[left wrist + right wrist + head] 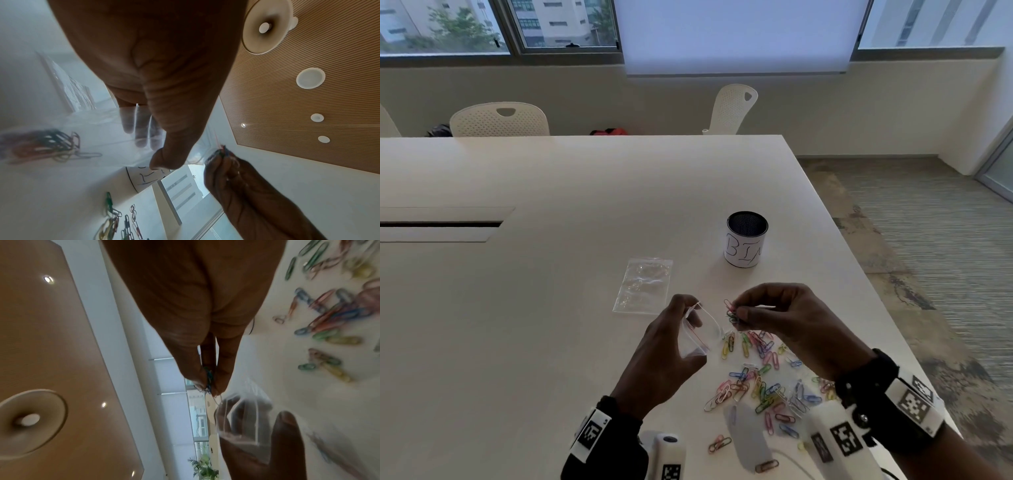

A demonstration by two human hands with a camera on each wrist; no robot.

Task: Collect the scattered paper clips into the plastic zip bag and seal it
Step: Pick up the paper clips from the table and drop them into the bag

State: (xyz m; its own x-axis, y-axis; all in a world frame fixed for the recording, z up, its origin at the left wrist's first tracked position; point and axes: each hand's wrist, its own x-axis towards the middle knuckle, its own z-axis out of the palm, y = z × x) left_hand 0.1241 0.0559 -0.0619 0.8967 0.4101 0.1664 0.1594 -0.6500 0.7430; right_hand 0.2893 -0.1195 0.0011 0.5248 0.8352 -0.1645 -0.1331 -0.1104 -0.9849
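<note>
1. Left hand (pixel 671 346) grips the clear zip bag (pixel 700 334), mouth held open toward the right hand (pixel 787 320); bag edges are hard to trace in the head view.
2. Right hand pinches a small bunch of paper clips (pixel 731 313) just beside the bag mouth; count unreadable.
3. Left wrist view alone shows clips already in the bag (pixel 47 144), blurred.
4. Loose paper clips (pixel 760 373) lie on the table (pixel 551 308) under and near the right hand; a second bag (pixel 643 286) beyond the left.
</note>
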